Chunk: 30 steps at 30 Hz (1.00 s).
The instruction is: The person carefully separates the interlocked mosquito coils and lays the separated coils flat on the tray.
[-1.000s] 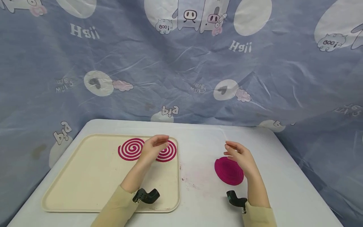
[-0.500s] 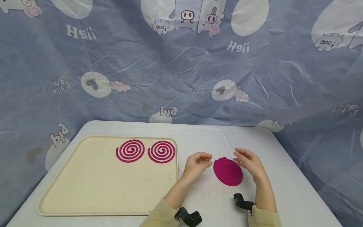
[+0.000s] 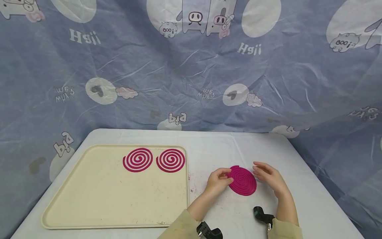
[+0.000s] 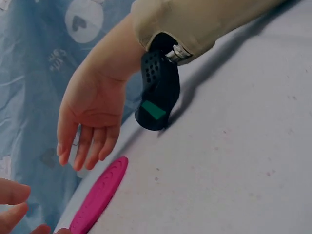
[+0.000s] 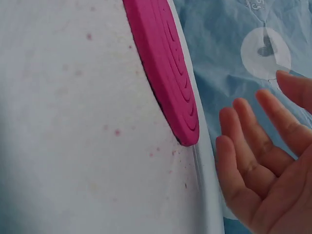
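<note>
A thick magenta disc with spiral grooves, like nested mosquito coils [image 3: 244,182], lies flat on the white table to the right of the tray. My left hand [image 3: 217,183] is at its left edge, with thumb and fingertips over the rim. In the left wrist view, fingertips [image 4: 13,214] show at the lower left, close to the disc [image 4: 100,195]. Just off the disc's right side, my right hand [image 3: 272,179] holds nothing, its fingers loosely bent. The right wrist view shows this hand [image 5: 265,170] apart from the disc's end [image 5: 170,83].
A cream tray [image 3: 119,196] fills the table's left side. Two open magenta mosquito coils, a left one [image 3: 138,160] and a right one [image 3: 170,160], lie at its back right. Pinkish crumbs mark the white table [image 3: 209,149]. A patterned blue cloth [image 3: 191,66] hangs behind.
My left hand has come from above the tray's right coil over to the disc's left edge. My right hand has shifted right and nearer, away from above the disc.
</note>
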{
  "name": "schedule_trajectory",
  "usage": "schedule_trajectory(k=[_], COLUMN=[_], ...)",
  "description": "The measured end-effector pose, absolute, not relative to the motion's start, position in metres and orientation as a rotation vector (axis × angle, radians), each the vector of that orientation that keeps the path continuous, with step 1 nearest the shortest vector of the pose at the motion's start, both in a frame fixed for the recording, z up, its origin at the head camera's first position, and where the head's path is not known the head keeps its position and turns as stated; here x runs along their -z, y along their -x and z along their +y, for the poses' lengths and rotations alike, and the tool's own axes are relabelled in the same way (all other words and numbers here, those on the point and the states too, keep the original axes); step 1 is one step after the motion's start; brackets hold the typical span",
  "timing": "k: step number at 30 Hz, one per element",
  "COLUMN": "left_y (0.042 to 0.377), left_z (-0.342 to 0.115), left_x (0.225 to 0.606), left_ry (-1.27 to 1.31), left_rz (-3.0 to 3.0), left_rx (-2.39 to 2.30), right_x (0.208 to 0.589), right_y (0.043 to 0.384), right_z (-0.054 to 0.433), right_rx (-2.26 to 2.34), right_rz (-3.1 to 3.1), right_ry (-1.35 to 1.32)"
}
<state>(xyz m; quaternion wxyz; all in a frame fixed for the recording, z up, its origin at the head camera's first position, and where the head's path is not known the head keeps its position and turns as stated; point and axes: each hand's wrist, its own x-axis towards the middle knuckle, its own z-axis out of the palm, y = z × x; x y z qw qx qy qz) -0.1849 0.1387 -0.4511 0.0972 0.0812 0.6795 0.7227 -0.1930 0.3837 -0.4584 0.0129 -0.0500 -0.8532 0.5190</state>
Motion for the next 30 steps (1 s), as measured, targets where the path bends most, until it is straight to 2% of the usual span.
schedule_trajectory(k=[4,11,18,30], left_y=[0.185,0.185,0.182,0.183], left_z=[0.14,0.141,0.141,0.14], left_x=[0.458,0.466,0.467,0.464], left_ry=[-0.214,-0.197,-0.173,-0.174], left_rz=[2.046,2.045,1.989,1.844], left_rx=[-2.122,-2.104,-2.117,-2.176], right_x=[0.469,0.45,0.458,0.448], right_y=[0.194,0.18,0.183,0.179], right_z=[0.389,0.373,0.377,0.369], right_rx=[-1.645,-1.663,-1.779,-1.713], right_rz=[-2.638,-2.67,-2.614,-2.653], right_ry=[0.161,0.127,0.085,0.156])
